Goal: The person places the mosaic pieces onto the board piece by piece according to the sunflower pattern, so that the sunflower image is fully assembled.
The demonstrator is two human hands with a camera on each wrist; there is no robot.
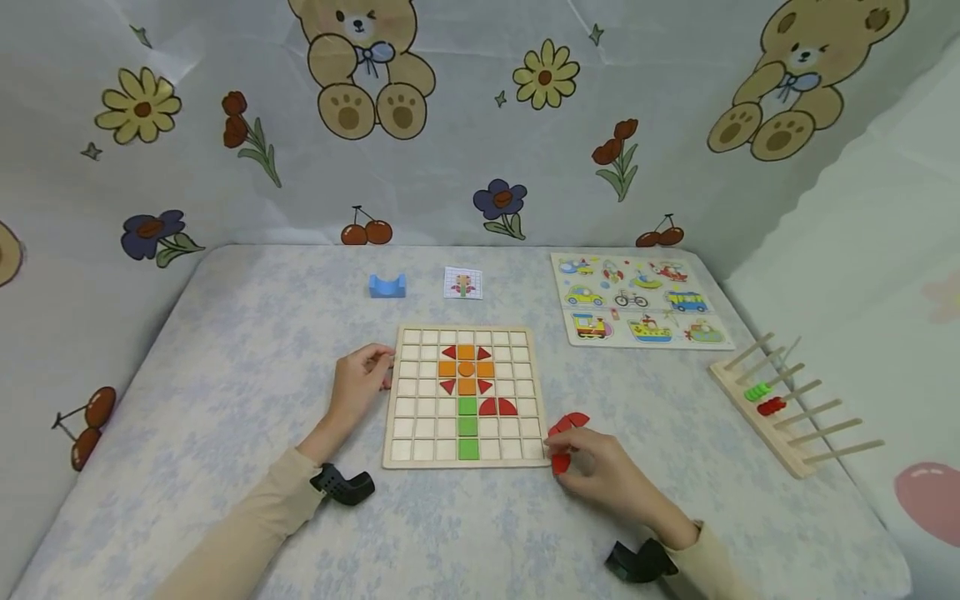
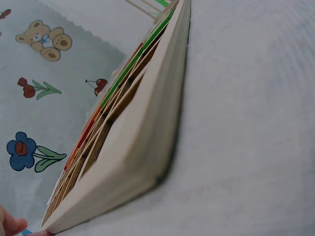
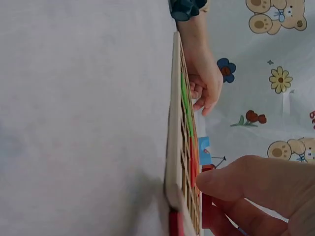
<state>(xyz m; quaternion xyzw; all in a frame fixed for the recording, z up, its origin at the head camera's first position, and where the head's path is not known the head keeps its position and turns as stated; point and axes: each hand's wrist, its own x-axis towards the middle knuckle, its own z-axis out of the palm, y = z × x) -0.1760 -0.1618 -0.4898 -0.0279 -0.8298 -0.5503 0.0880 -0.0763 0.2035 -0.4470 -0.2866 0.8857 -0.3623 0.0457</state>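
A wooden grid board (image 1: pixel 415 458) lies flat, bearing orange and green squares, an orange circle, red triangles and two red quarter-circles. Beside its left edge is my left hand (image 1: pixel 360 379), fingers loosely bent and fingertips at the rim. My right hand (image 1: pixel 611 471) is just off the board's front right corner. Its thumb and fingers pinch a red piece (image 3: pixel 207 216), whose shape is partly hidden in the right wrist view. Around that hand lie more red pieces (image 1: pixel 576 419), some quarter-circle shaped. One red piece (image 3: pixel 175 223) sits against the board's corner.
Behind the board stand a blue holder (image 1: pixel 387 287) and a small pattern card (image 1: pixel 463 283). A vehicle picture board (image 1: pixel 643 302) lies at the back right. Wooden pegs with green and red beads rise from a rack (image 1: pixel 765 421) near the table's right edge.
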